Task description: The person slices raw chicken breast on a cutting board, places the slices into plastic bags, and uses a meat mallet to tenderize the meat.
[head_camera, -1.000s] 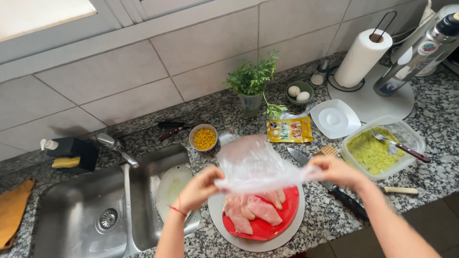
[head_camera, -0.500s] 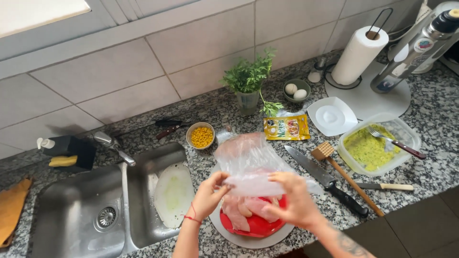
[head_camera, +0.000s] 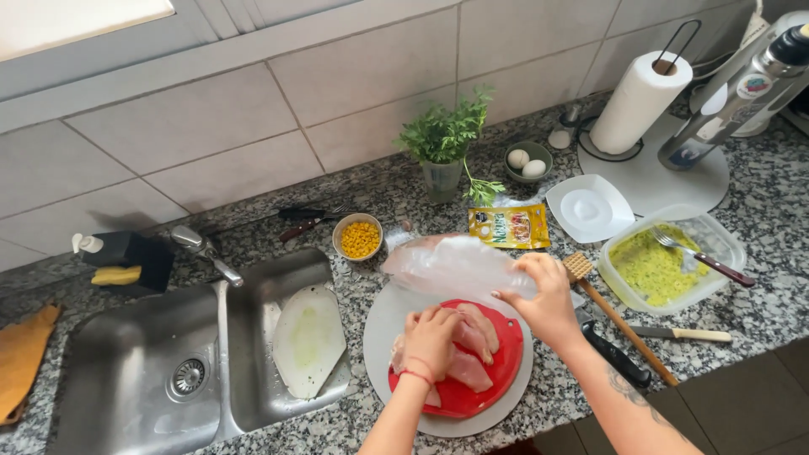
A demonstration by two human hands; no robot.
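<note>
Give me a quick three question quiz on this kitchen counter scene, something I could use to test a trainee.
1. True or false: the left hand rests on the raw chicken pieces on the red board.
2. What does the right hand grip?
A. the wooden meat mallet
B. the clear plastic sheet
C. the paper towel roll
3. Fill the gap: the fork lies in the clear container of ____ mixture.

Key:
1. True.
2. B, the clear plastic sheet; the wooden meat mallet lies untouched beside the hand, and the paper towel roll stands by the wall.
3. Yellow-green.
</note>
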